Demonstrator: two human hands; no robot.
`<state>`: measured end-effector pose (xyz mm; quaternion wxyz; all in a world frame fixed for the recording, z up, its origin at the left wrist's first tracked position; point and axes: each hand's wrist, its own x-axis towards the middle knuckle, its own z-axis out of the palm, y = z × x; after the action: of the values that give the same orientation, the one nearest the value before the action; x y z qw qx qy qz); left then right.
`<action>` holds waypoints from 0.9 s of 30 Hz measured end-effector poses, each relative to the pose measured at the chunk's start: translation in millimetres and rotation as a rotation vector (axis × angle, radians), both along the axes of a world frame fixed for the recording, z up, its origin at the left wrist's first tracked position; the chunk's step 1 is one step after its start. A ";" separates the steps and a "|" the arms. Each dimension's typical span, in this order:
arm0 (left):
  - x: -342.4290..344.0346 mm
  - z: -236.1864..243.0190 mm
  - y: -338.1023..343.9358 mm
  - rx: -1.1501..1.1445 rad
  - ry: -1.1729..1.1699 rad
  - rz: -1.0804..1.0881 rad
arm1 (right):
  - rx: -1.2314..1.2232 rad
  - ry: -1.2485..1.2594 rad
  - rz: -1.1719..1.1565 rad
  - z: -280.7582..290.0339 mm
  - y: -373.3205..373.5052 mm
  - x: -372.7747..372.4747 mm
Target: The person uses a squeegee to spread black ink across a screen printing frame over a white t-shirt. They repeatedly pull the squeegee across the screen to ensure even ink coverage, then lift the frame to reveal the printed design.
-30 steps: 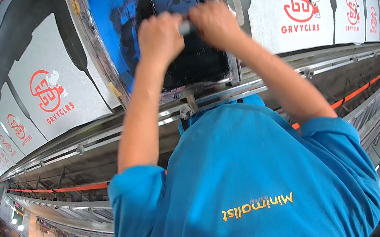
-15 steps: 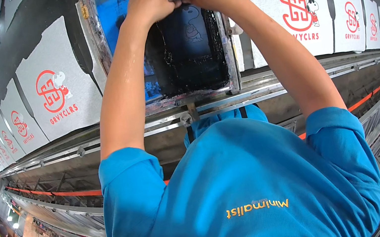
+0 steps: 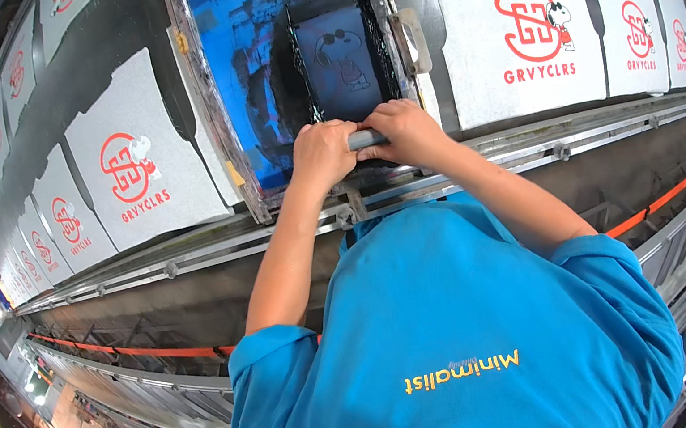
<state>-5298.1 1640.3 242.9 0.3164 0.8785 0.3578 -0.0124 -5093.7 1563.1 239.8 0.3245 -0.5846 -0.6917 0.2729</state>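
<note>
What looked like a squeegee handle (image 3: 364, 139) lay crosswise at the screen frame's (image 3: 215, 108) near end; left hand (image 3: 322, 156) and right hand (image 3: 409, 131), equally close, curled around it.

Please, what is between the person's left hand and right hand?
In the head view, a grey handle shows between the left hand and the right hand; both grip it.

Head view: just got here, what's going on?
A person's left hand and right hand both grip a gray handle over the near end of a framed blue screen. Black, wet-looking streaks mark the screen. White panels with red prints lie on both sides.
</note>
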 end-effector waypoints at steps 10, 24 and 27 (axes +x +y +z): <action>55.4 40.4 137.6 -0.091 0.083 0.038 | -0.181 0.290 -0.763 -71.2 82.4 71.9; -38.9 -7.5 -83.8 0.250 -0.144 0.039 | -0.263 0.491 -0.858 -31.9 86.2 64.0; -60.5 19.2 -77.9 0.179 -0.218 0.061 | -0.067 0.629 -0.877 1.0 100.4 39.9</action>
<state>-5358.6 1562.4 262.1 0.2739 0.8880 0.3475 0.1248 -5053.8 1663.5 240.8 0.5805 -0.7188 -0.2429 0.2956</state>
